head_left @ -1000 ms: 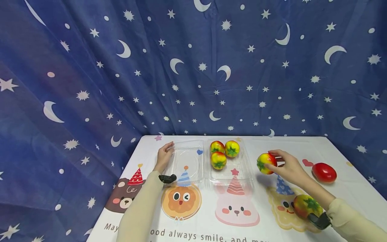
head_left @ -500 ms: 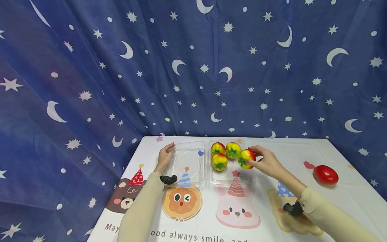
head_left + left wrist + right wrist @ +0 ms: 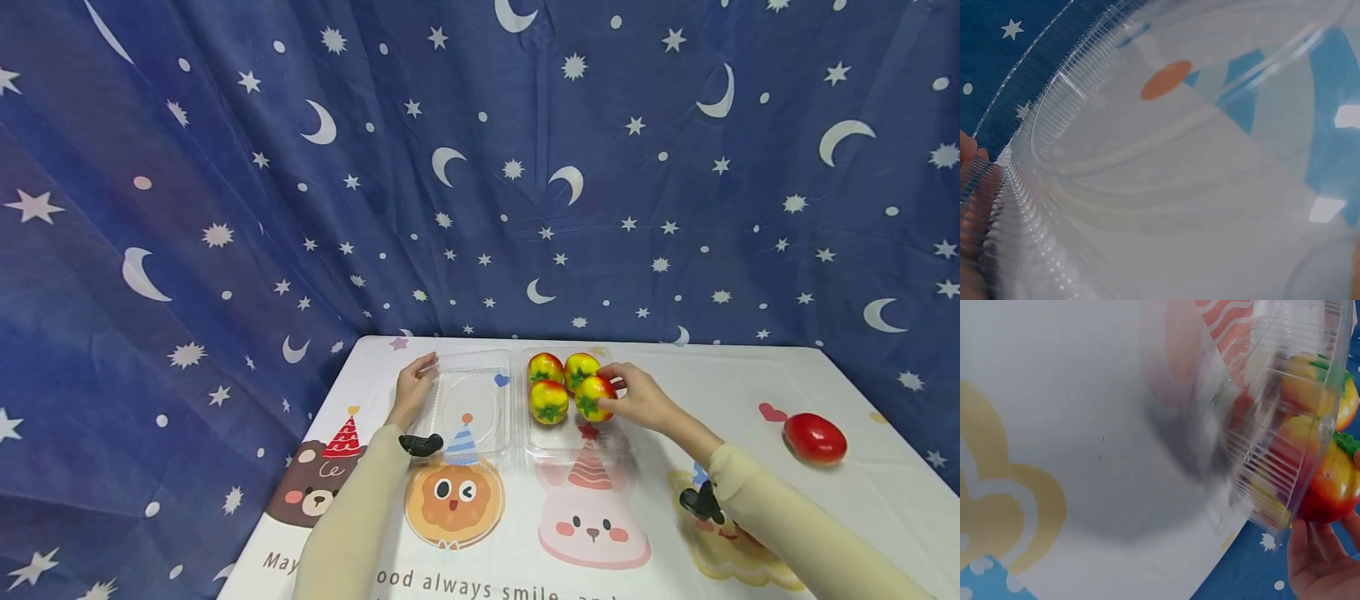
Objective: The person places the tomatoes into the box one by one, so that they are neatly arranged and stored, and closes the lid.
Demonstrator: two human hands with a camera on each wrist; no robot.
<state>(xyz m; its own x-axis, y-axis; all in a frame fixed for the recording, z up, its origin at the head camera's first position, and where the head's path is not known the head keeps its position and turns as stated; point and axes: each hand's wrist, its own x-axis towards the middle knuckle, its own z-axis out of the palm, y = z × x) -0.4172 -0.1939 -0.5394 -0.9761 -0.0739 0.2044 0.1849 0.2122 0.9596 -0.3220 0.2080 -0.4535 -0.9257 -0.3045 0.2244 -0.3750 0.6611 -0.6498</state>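
Observation:
A clear plastic clamshell box lies unfolded in the head view, its bare left half (image 3: 468, 400) beside a right half (image 3: 547, 443) with several yellow-and-red persimmons in it. My left hand (image 3: 412, 390) grips the outer edge of the left half; in the left wrist view its fingers (image 3: 975, 206) show at the ridged rim. My right hand (image 3: 637, 398) holds a persimmon (image 3: 592, 397) by its right side, over the right half and close to the other persimmons (image 3: 548, 402). In the right wrist view this persimmon (image 3: 1325, 481) overlaps the clear side wall.
A glossy red oval fruit (image 3: 815, 439) lies on the table's right side. The white tablecloth (image 3: 517, 517) bears printed cartoon animals. Behind the table hangs a blue curtain (image 3: 480, 167) with moons and stars. My right forearm crosses the table's right front.
My right hand has carried the persimmon leftward from above the table into the box's right half, among the others. My left hand stays at the box edge. My right forearm now covers a fruit seen earlier.

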